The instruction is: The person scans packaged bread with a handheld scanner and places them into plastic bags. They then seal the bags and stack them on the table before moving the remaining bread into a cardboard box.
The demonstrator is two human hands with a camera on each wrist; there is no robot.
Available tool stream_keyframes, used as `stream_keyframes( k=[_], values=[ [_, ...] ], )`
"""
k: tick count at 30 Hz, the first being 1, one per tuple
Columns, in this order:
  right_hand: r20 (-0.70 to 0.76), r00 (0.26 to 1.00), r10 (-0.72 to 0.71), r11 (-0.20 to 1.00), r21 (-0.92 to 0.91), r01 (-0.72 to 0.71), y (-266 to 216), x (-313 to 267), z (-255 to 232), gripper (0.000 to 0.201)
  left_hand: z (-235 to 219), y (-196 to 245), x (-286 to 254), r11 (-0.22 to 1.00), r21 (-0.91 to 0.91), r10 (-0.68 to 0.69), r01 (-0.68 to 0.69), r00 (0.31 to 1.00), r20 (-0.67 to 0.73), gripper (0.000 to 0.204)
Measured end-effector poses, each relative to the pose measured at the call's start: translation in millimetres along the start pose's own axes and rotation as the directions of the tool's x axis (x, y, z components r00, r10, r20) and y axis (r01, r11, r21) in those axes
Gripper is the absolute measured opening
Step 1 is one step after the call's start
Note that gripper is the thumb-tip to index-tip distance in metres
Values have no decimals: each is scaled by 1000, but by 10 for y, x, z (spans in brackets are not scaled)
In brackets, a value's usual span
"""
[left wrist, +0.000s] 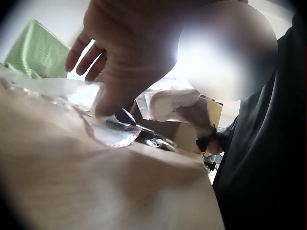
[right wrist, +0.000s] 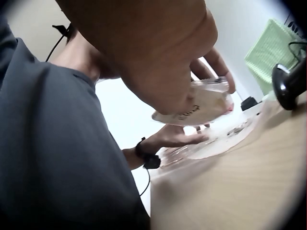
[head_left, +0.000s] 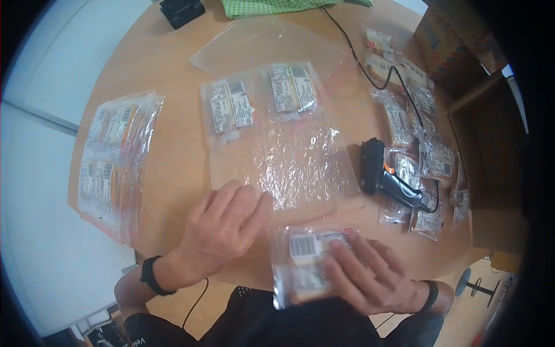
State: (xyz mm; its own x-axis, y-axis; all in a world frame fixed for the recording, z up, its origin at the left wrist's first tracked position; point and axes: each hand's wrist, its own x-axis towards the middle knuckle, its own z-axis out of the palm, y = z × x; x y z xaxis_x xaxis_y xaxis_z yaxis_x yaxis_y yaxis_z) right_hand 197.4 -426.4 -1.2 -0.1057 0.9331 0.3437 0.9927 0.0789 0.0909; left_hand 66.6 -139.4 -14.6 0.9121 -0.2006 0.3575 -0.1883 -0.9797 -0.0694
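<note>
Holding a clear labelled packet point(head_left: 306, 263) in the right grip point(head_left: 376, 277), pinched between thumb and fingers, with fingertips across the upper face and a barcode turned upward. Raised off the bench point(head_left: 173, 173), judging by the right wrist view, and just to the right of the left grip point(head_left: 228, 222).

At the left grip, loosely bent fingers parted from the thumb, over the near left part of a large clear bag point(head_left: 283, 168); cannot tell if pressing on it.

Just beyond the left grip, two labelled packs point(head_left: 231, 110) side by side at the far part of that bag; cannot tell if lying inside or on top. Farther out, another clear bag point(head_left: 260, 46), then a green checked cloth point(head_left: 277, 7) and a small black object point(head_left: 182, 11).

Well to the left of the left grip, and beyond it, a stack of bagged packs point(head_left: 118, 127).

Beyond the right grip and slightly to its right, a handheld scanner point(head_left: 399, 182) with a trailing black cable, resting among loose packets point(head_left: 436, 156). Farther right, an open cardboard box point(head_left: 485, 133).
</note>
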Motion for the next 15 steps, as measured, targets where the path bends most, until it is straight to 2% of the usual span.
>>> stream_keyframes(
  k=[1,3,4,5,7,8,9,11,12,14,15],
  values=[
    [1,1000,9,1000,2,-9,-55,59,34,35,6,-19,-20,1000,-19,-15,15,1000,12,37],
    [114,987,112,961,-266,-79,-165,215,116,38,35,-46,-36,999,-44,-15,16,999,34,32],
    [124,979,161,908,-407,-98,-209,276,222,41,61,-70,-30,1000,-11,13,-13,1000,-28,33],
    [118,978,171,906,-409,-109,-239,362,297,41,70,-88,-19,999,25,40,-38,995,-91,35],
    [244,920,306,840,-525,-140,-299,544,411,45,40,-58,-9,999,4,41,-40,995,-92,36],
    [328,891,316,889,-431,-156,-314,622,459,51,29,-46,-6,999,-17,30,-32,995,-98,36],
    [325,890,319,887,-433,-160,-308,647,473,51,35,-51,-7,999,-16,34,-36,994,-99,36],
    [324,936,141,990,-48,-133,-288,691,493,57,60,-65,-32,999,-29,37,-40,994,-102,35],
    [324,937,128,992,-49,-119,-250,653,499,57,45,-63,-37,999,-23,26,-28,994,-107,35],
    [211,977,-41,996,91,22,-138,526,520,61,5,-55,-32,999,-35,26,-29,997,-74,32],
    [209,977,-52,995,90,34,-112,545,560,61,8,-60,-38,999,-29,17,-19,997,-78,32]
  ],
)
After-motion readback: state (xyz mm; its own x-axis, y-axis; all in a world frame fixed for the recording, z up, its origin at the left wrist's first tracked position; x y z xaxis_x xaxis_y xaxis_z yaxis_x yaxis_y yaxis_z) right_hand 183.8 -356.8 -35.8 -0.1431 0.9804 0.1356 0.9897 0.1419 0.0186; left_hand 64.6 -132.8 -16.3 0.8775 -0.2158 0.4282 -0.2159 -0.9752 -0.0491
